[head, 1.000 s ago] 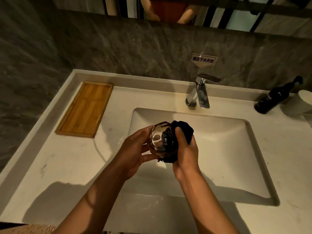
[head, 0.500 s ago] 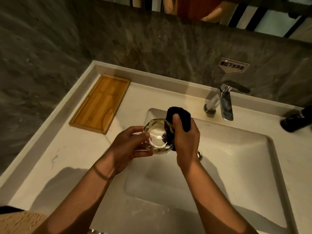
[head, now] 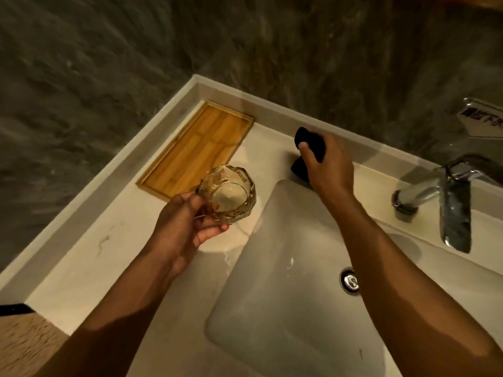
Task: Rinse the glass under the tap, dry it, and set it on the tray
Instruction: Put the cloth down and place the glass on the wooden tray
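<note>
the wooden tray [head: 198, 152] lies bare at the left, on the counter [head: 89, 257] against the back rim; just right of its near corner the left hand [head: 185, 232] holds the faceted glass [head: 227, 195] in the air, tilted with its mouth toward the camera, thumb and curled fingers pinching its lower wall and base; it looks thick, heavy for its size, rigid and breakable, possibly slick where damp, so the facets low on the wall seem the surest hold; further right the right hand [head: 325, 165] has its fingers closed on a dark cloth [head: 310, 144], pressed to the counter behind the sink basin [head: 285, 295]; the tap [head: 446, 194] stands far right.
</note>
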